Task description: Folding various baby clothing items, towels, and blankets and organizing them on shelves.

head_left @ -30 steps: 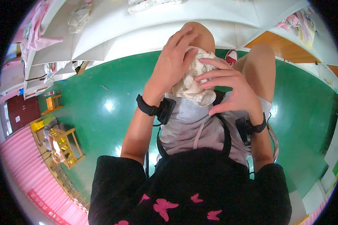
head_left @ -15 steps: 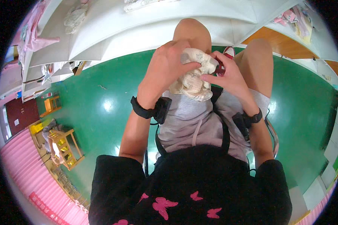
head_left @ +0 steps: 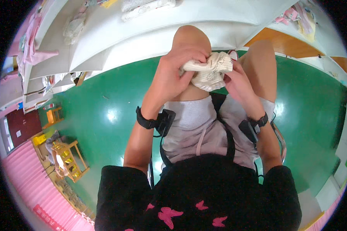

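A small, crumpled cream cloth garment (head_left: 212, 73), with ribbed fabric and faint grey print, is held above my bare knee. On its left side my left hand (head_left: 180, 66) grips a bunched part between thumb and fingers. My right hand (head_left: 238, 80) has hold of the gathered right edge, its fingertips partly hidden behind the cloth. Which kind of garment it is cannot be told from its folds. Both wrists carry black straps with dark devices, the left one (head_left: 158, 120) being the more visible.
White shelving (head_left: 142, 38) curves past my knees, with folded white fabric (head_left: 148, 7) on it. Pink cloth (head_left: 34, 46) hangs at the far left. A wooden chair-like frame (head_left: 71, 159) stands on the green floor (head_left: 104, 142), beside a pink pleated curtain (head_left: 31, 173).
The garment has been turned and stretched sideways, and it now sits slightly higher and further right. My left hand has shifted its grip; my right hand has lowered a little.
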`<move>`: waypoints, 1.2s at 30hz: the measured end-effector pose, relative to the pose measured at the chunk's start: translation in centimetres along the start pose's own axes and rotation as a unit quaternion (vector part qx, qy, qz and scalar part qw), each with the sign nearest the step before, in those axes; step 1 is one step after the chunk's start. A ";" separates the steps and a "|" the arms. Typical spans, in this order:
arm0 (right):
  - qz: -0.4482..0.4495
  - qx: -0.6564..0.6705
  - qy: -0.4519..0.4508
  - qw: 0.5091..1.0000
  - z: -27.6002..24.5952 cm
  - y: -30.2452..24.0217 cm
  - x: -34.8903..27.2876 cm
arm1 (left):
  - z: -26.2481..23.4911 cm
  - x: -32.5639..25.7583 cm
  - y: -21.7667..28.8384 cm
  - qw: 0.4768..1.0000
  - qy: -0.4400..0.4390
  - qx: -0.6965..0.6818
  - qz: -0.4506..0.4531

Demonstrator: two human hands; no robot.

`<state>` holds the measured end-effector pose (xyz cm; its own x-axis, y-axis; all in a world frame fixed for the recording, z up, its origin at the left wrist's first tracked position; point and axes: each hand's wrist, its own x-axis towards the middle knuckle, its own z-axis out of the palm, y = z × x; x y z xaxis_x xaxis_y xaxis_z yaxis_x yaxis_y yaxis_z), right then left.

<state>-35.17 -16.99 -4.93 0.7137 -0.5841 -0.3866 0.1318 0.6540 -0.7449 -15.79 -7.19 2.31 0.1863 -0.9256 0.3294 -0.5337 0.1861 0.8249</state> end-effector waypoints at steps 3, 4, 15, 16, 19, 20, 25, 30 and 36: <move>-0.003 0.110 -0.054 0.993 -0.7 -0.3 0.5 | 0.1 -0.1 0.5 0.998 -0.053 -0.024 0.019; -0.004 0.194 -0.111 0.975 -0.7 -0.5 0.6 | 0.1 -0.1 0.5 0.997 -0.066 -0.040 0.022; -0.066 -0.054 -0.135 0.987 0.7 -1.6 0.3 | 0.0 0.1 0.9 0.997 -0.042 0.057 0.020; -0.054 -0.052 -0.150 0.986 0.8 -1.9 0.2 | 0.0 0.2 1.8 0.998 -0.015 0.046 -0.046; -0.076 -0.010 -0.169 0.983 1.5 -2.4 0.2 | 0.5 0.2 2.2 0.988 -0.048 0.096 -0.110; -0.080 -0.010 -0.172 0.982 1.3 -2.0 0.2 | 0.6 0.0 2.1 0.988 -0.047 0.100 -0.107; -0.125 -0.073 -0.097 0.985 0.4 -1.9 0.4 | 0.4 0.1 2.1 0.985 -0.041 0.080 -0.145; -0.190 -0.214 -0.041 0.957 0.2 -2.2 -0.3 | -0.2 0.3 3.0 0.985 0.025 0.047 -0.161; -0.173 -0.169 -0.083 0.967 0.7 -2.6 -0.1 | -1.0 1.1 3.9 0.988 -0.041 0.057 -0.137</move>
<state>-35.16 -18.28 -2.61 0.7710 -0.6367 -0.0100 0.1707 0.2218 -0.9600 -16.80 -7.19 6.35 0.2727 -0.9603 0.0584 -0.5624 -0.1099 0.8195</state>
